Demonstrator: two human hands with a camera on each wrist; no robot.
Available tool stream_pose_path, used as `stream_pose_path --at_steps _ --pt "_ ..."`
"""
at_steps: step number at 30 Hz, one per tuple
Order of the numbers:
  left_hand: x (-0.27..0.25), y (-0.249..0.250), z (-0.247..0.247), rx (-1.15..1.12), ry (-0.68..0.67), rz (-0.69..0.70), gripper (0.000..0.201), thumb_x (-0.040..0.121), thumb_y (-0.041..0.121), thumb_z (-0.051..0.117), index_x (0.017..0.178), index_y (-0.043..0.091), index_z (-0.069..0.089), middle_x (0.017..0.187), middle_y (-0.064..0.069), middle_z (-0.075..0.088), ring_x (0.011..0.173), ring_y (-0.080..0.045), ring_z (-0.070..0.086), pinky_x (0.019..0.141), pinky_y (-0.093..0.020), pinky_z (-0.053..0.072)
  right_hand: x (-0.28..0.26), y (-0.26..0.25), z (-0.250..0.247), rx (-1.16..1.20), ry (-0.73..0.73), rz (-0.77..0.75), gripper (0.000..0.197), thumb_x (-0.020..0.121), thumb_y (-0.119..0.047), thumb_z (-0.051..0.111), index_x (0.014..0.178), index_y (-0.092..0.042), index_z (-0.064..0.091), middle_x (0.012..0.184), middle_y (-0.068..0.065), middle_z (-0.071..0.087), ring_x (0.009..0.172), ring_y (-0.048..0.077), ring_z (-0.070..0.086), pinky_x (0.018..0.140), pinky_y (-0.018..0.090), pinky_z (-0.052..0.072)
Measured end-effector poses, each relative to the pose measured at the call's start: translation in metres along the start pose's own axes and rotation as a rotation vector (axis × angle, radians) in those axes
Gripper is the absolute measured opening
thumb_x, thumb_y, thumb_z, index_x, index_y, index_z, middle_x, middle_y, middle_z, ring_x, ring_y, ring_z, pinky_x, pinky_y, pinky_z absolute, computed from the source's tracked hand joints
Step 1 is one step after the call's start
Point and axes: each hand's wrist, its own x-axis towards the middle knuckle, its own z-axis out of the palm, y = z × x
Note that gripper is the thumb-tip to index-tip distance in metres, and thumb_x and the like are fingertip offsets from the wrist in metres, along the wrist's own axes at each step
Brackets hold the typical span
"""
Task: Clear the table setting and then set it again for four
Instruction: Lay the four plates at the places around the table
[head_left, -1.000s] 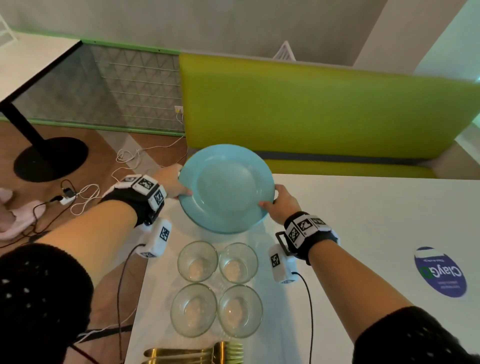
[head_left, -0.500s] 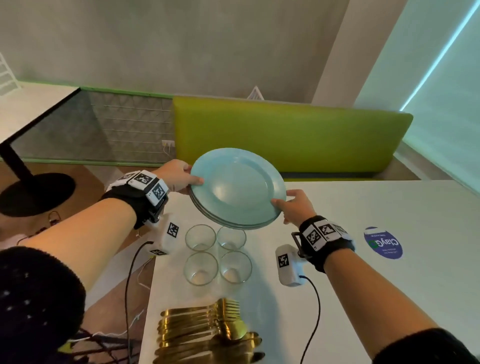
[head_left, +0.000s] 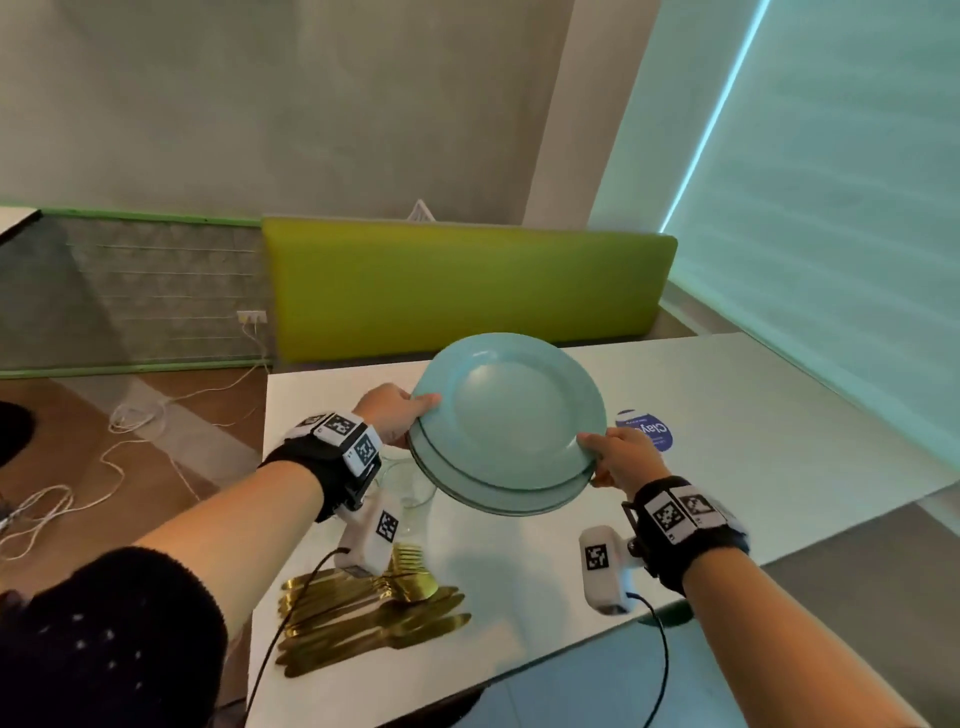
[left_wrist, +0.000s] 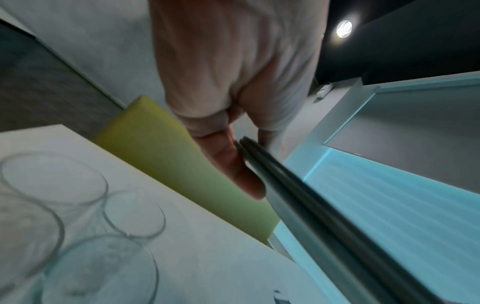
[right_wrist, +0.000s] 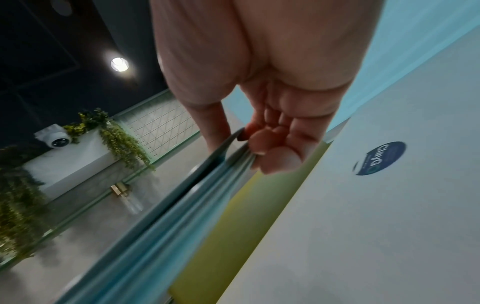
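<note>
A stack of light-blue plates (head_left: 506, 421) hangs tilted in the air above the white table (head_left: 727, 426). My left hand (head_left: 400, 415) grips the stack's left rim, thumb on top, fingers beneath (left_wrist: 233, 164). My right hand (head_left: 613, 457) grips the right rim the same way, with fingers (right_wrist: 270, 148) curled under the plate edges (right_wrist: 182, 205). Clear drinking glasses (left_wrist: 78, 216) stand on the table under my left hand, mostly hidden in the head view by my wrist and the plates. A pile of gold cutlery (head_left: 374, 608) lies near the table's front left edge.
A round blue sticker (head_left: 647, 428) marks the table to the right of the plates. A green bench back (head_left: 467, 286) runs behind the table. Cables (head_left: 130, 431) trail over the wooden floor at left. The table's right half lies bare.
Both hands have lifted the plate stack up and carried it rightward, away from above the glasses toward the blue sticker. The head view has swung right and up.
</note>
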Motion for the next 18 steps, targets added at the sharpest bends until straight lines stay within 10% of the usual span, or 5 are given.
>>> stream_pose_path --at_steps 7,12,18 --pt "0.033 -0.011 0.057 -0.160 0.020 -0.028 0.114 0.050 0.078 0.043 0.126 -0.006 0.050 0.122 -0.022 0.060 0.109 -0.037 0.060 0.095 -0.049 0.050 -0.008 0.032 -0.027 0.297 -0.023 0.101 0.023 0.094 0.001 0.048 0.073 0.000 0.056 0.043 0.003 0.062 0.033 0.010 0.058 0.036 0.021 0.050" --pt "0.019 0.015 0.074 -0.126 0.051 -0.035 0.075 0.090 0.057 0.036 0.127 -0.006 0.048 0.126 -0.024 0.058 0.112 -0.037 0.058 0.098 -0.046 0.048 -0.003 0.042 -0.044 0.427 0.048 0.135 0.023 0.096 0.001 0.047 0.074 0.002 0.053 0.056 0.016 0.054 0.033 0.015 0.055 0.035 0.025 0.051" --pt "0.024 0.031 0.092 -0.057 0.186 -0.104 0.064 0.096 0.045 0.035 0.129 -0.009 0.044 0.132 -0.026 0.052 0.120 -0.040 0.052 0.100 -0.040 0.043 0.016 0.047 -0.070 0.543 0.046 0.184 0.028 0.097 -0.001 0.043 0.123 0.010 0.046 0.082 0.016 0.057 0.068 0.029 0.056 0.043 0.028 0.055"
